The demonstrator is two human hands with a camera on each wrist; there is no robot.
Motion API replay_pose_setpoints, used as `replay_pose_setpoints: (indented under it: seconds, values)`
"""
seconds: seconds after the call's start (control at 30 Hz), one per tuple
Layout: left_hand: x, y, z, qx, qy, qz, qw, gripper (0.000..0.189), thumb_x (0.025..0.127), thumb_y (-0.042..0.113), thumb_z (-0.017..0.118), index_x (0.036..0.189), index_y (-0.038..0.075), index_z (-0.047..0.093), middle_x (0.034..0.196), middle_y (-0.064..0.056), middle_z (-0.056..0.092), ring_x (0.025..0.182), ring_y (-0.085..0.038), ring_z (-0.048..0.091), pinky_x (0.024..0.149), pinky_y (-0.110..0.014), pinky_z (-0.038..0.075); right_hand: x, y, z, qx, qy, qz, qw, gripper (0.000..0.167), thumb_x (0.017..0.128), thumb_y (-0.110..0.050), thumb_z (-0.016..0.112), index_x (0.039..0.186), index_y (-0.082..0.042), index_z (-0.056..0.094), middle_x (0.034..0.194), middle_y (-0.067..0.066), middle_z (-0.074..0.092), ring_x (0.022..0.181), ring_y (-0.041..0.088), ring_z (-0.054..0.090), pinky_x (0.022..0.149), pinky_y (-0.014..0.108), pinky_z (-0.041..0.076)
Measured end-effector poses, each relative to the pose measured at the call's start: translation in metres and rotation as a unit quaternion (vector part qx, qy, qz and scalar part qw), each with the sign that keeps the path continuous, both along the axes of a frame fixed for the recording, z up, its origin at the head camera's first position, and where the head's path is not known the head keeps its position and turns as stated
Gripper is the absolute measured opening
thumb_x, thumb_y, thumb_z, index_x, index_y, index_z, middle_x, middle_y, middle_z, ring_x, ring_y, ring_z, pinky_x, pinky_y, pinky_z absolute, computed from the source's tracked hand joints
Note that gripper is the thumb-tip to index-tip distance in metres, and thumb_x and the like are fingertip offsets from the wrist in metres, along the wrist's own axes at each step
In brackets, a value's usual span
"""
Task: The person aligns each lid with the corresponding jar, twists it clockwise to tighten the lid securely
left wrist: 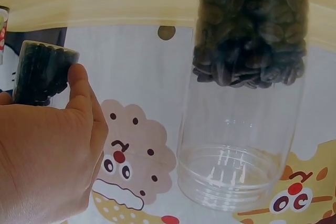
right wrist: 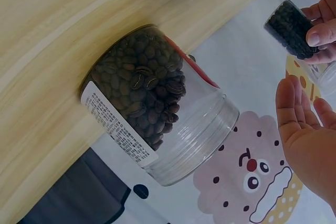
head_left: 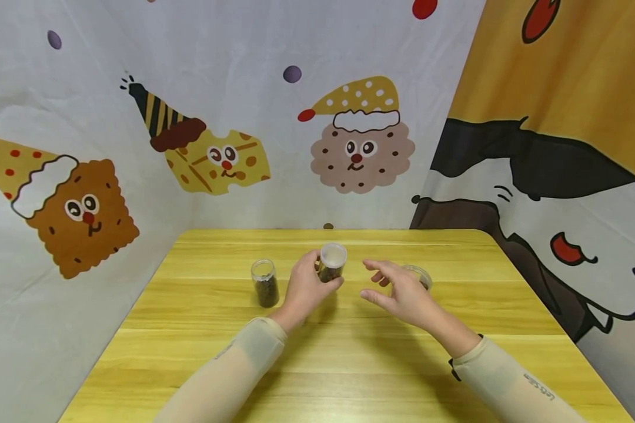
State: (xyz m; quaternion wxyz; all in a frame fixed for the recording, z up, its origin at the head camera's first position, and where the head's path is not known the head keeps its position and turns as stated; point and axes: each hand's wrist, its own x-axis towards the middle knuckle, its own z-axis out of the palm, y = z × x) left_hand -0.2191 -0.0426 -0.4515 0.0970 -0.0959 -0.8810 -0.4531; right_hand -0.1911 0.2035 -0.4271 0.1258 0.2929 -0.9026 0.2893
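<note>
My left hand (head_left: 305,289) grips a small clear jar (head_left: 330,274) of dark beans, thumb on the near side and fingers round the far side. Its round top looks pale, and I cannot tell whether a lid covers it. To the right, my right hand (head_left: 406,297) hovers over the table, fingers loosely bent and holding nothing. Behind it, partly hidden, stands a wider jar (right wrist: 152,85) with a white label, coffee beans inside and no lid on its mouth. Left of my left hand is a tall lidless glass jar (head_left: 266,289), part-filled with coffee beans.
All the jars are on or above a yellow wood-grain table (head_left: 317,376). A white cloth (head_left: 243,35) with cartoon biscuits and cheese hangs behind its back edge. At the right hangs a printed cloth (head_left: 577,170) with a large cartoon animal.
</note>
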Motion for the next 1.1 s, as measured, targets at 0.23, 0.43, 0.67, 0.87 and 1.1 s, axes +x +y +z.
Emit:
replay_pose_setpoints:
  seconds: [0.23,0.43,0.67,0.87,1.1]
  values:
    - [-0.005,0.007,-0.006,0.003,-0.004,-0.004,1.0000,0.056,0.085,0.026,0.092,0.131,0.009,0.065,0.122,-0.008,0.071,0.105,-0.025,0.068,0.089,-0.043,0.063,-0.001,0.002,-0.002,0.009,-0.001,-0.003,1.0000,0.066,0.095,-0.032,0.084,0.151,-0.008,0.059,0.142,0.013,0.070,0.105,0.021,0.075,0.083,0.035,0.066]
    - [-0.013,0.015,-0.012,0.000,-0.016,0.001,0.9999,0.057,0.086,0.026,0.091,0.132,0.008,0.064,0.124,-0.009,0.071,0.106,-0.026,0.069,0.088,-0.044,0.063,-0.002,0.003,-0.004,0.016,-0.008,-0.002,0.9998,0.067,0.095,-0.033,0.083,0.151,-0.006,0.058,0.144,0.013,0.069,0.106,0.022,0.076,0.082,0.034,0.066]
    - [-0.018,0.024,-0.013,0.006,-0.022,-0.002,0.9997,0.058,0.087,0.026,0.091,0.134,0.006,0.064,0.128,-0.011,0.071,0.112,-0.029,0.069,0.093,-0.047,0.063,-0.003,0.004,-0.005,0.028,-0.023,-0.003,0.9993,0.068,0.095,-0.034,0.082,0.153,-0.008,0.056,0.145,0.013,0.068,0.109,0.026,0.075,0.085,0.038,0.066]
    - [-0.022,0.031,-0.014,0.014,-0.036,-0.006,0.9992,0.061,0.088,0.025,0.090,0.139,0.005,0.062,0.133,-0.012,0.071,0.119,-0.031,0.069,0.098,-0.050,0.063,-0.002,0.004,-0.008,0.039,-0.019,-0.004,0.9991,0.067,0.095,-0.034,0.083,0.151,-0.006,0.058,0.140,0.014,0.069,0.109,0.027,0.074,0.084,0.042,0.066]
    - [-0.026,0.036,-0.019,0.014,-0.037,-0.007,0.9992,0.062,0.087,0.023,0.090,0.139,0.004,0.061,0.135,-0.014,0.070,0.127,-0.035,0.068,0.105,-0.051,0.060,-0.001,0.001,-0.014,0.059,-0.026,0.000,0.9979,0.067,0.095,-0.036,0.083,0.151,-0.008,0.058,0.141,0.012,0.068,0.112,0.026,0.074,0.086,0.042,0.066]
